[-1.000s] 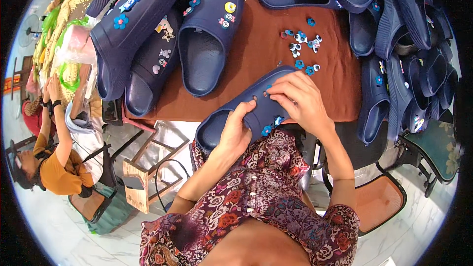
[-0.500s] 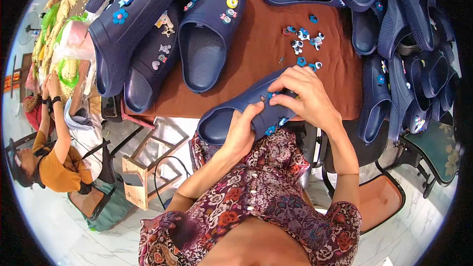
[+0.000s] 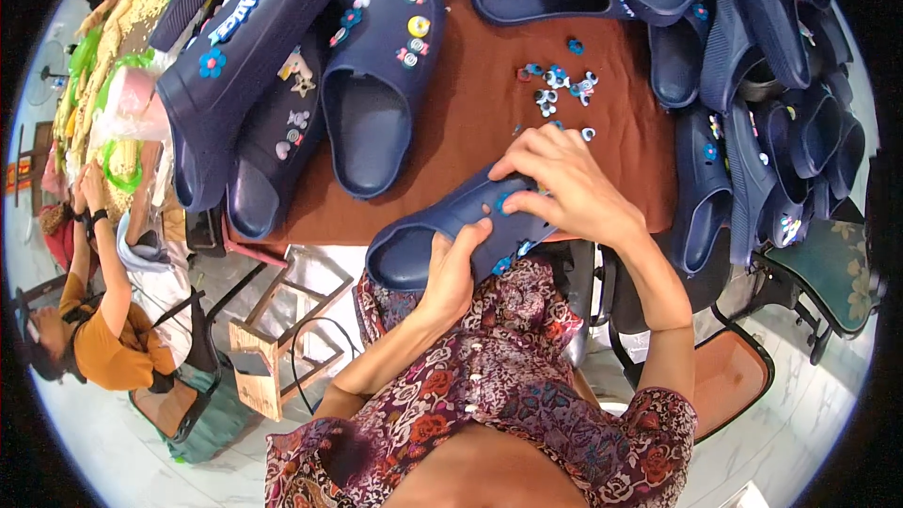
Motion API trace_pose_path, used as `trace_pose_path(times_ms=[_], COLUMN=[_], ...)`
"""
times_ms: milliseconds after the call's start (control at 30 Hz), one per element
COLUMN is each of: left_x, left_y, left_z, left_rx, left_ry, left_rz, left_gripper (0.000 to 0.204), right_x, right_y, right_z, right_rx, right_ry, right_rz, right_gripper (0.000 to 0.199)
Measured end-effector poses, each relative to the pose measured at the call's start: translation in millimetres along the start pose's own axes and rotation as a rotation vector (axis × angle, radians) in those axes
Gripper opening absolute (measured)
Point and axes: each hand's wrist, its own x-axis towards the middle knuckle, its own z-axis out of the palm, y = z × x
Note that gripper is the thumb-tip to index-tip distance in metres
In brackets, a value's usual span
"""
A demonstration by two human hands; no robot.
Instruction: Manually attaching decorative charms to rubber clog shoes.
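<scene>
A navy blue clog (image 3: 458, 204) rests at the table's near edge, its heel opening to the left and its toe to the right. My left hand (image 3: 449, 279) grips its near side, thumb on the upper. Over the toe, my right hand (image 3: 581, 190) has thumb and index finger curled at a blue flower charm (image 3: 503, 200) on the upper; part of the toe is hidden beneath it. More blue charms (image 3: 513, 258) sit along the clog's near side. Beyond my right hand, several loose small charms (image 3: 557, 78) in blue, white and black lie on the brown cloth (image 3: 480, 94).
Decorated navy clogs (image 3: 372, 122) stand at the left of the table, and more clogs (image 3: 704, 160) are piled at the right. A wooden stool (image 3: 259, 367) and chairs (image 3: 734, 381) are on the floor. At far left, another person (image 3: 113, 320) works by a heap of pale goods.
The view has shifted slightly, so the table things appear further left and lower. Both hands stay on the clog, with my right fingers still at the blue flower charm.
</scene>
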Motion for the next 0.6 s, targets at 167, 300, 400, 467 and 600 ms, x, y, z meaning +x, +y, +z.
trace_pose_path(times_ms=[167,300,400,467,600], left_x=[-4,-7,-2,2,7], left_y=[-5,-5,-3,2,6], left_z=[-1,3,1,1,-1], left_rx=[0.076,0.113,0.086,0.050,0.013], left_ry=[0.028,0.007,0.000,0.002,-0.019], left_rz=[0.054,0.082,0.082,0.058,-0.026], left_gripper=[0.024,0.025,0.025,0.025,0.025], right_x=[1,4,4,2,-6], right_y=[3,-2,0,8,10], right_z=[-1,-5,-3,6,16], right_rx=[0.030,0.025,0.072,0.106,0.154], right_ry=[-0.055,-0.119,-0.102,-0.027,0.092], right_rz=[-0.019,0.017,0.057,0.024,0.041], right_gripper=[0.038,0.035,0.031,0.027,0.023])
